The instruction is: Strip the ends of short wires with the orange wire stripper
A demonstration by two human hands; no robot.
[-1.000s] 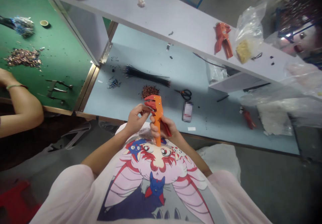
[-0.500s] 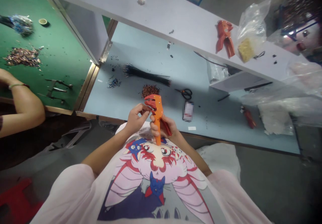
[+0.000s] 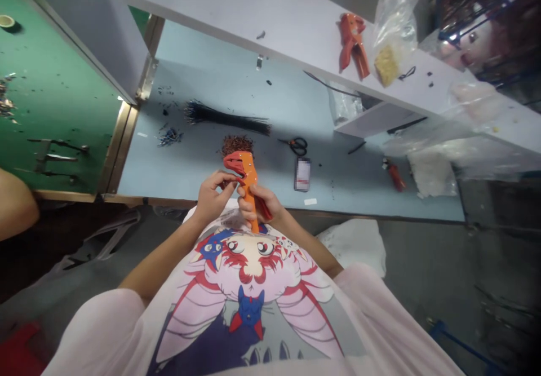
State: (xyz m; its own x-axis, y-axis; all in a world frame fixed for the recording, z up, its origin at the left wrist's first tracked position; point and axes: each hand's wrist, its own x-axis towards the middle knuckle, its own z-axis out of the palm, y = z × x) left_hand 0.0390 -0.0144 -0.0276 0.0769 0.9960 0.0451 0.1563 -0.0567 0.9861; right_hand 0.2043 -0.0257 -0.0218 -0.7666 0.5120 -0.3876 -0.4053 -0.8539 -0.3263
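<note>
Right hand [image 3: 257,204] is clenched around the orange stripper [image 3: 250,187], fingers wrapped across its body with the red lever [image 3: 264,209] showing beyond them. Left hand [image 3: 212,197] is curled up at the stripper's red head, its fingertips [image 3: 234,180] against the underside; from my feed I can't tell whether they truly grip it. The stripper stands between both hands, its long axis running from the shirt outward, the head tilting toward the left hand. So the left hand is nearer the head, the right nearer the shaft.

Just past the head, a copper clipping pile [image 3: 236,145] sits on the counter [image 3: 346,204]. Farther out from the left hand lies a black wire bundle [image 3: 226,120]. Beyond the right hand are scissors [image 3: 296,146] and a blurred packet [image 3: 302,174]. Farther still, a shelf [image 3: 253,12] carries a second stripper [image 3: 353,43]. Well left of the left hand, a co-worker's arm [image 3: 14,209] rests beside a green counter [image 3: 59,100].
</note>
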